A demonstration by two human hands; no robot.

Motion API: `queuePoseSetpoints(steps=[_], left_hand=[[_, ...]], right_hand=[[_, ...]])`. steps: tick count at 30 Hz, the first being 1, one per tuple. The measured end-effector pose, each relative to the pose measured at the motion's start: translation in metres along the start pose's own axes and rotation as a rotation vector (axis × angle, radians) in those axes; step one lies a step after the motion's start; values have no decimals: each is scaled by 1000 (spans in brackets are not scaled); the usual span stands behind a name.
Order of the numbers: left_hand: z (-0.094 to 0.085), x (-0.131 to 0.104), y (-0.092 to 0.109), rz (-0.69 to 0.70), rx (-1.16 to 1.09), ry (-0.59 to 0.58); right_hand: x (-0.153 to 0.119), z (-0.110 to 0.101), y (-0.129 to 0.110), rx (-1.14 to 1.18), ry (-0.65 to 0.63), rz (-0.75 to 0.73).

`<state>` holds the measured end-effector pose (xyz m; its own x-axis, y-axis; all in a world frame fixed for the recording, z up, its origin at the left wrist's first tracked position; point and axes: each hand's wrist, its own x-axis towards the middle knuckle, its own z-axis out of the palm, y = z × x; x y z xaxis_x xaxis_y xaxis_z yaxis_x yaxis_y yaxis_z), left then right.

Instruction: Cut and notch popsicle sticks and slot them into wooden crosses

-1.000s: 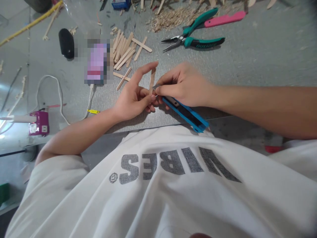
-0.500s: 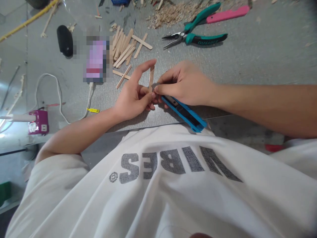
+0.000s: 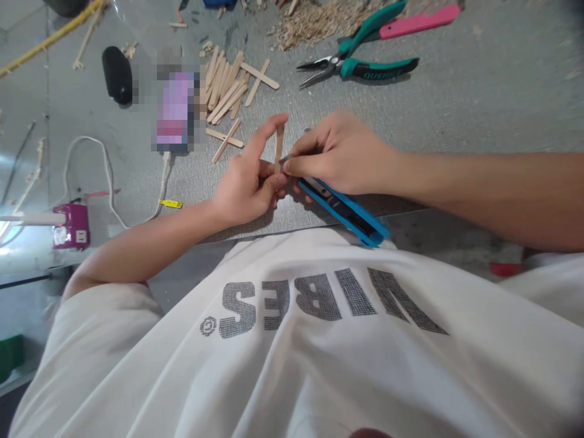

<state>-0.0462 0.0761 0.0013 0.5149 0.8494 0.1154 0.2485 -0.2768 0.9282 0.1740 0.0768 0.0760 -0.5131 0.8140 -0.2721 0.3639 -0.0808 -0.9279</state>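
Observation:
My left hand (image 3: 246, 179) is closed on a wooden craft stick (image 3: 278, 146), with the thumb low on it and the index fingertip at its upper end. The stick stands nearly upright in the picture. In my right hand (image 3: 340, 152) is a blue utility knife (image 3: 344, 210), its handle slanting down to the right over the table's front edge. The knife's front end meets the stick beside my left thumb; my right fingers partly hide the blade. Left of the hands lies a pile of craft sticks (image 3: 225, 85), with two crossed sticks (image 3: 227, 140) nearer to me.
Green-handled pliers (image 3: 340, 64) and a pink knife (image 3: 420, 23) lie beyond my right hand, near wood shavings (image 3: 310, 24). A phone (image 3: 176, 109) on a white cable (image 3: 109, 176), a black case (image 3: 117, 75) and a purple charger (image 3: 70, 226) are to the left.
The knife's handle end has shifted slightly right and turned a little. Both hands stay at the stick, almost in place.

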Motion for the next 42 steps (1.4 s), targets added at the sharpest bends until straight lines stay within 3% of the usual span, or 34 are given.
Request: queuePoseSetpoints(steps=[13,19,29,36,42], left_hand=[[-1,-3,-9,108,203,-1],[0,-3,-11,51,47,-6],[-8,1,17,-114,-214,-56],[-7,1,28,-135,-241,13],[-6,1,28,-133,-249,4]], right_hand=[[0,6,-6,-15,32,38],[5,2,-6,-19,14,-21],[8,-10,-7,-41,-37,-34],[4,-2,-10,62,-15,120],[4,4,-9,170,-10,160]])
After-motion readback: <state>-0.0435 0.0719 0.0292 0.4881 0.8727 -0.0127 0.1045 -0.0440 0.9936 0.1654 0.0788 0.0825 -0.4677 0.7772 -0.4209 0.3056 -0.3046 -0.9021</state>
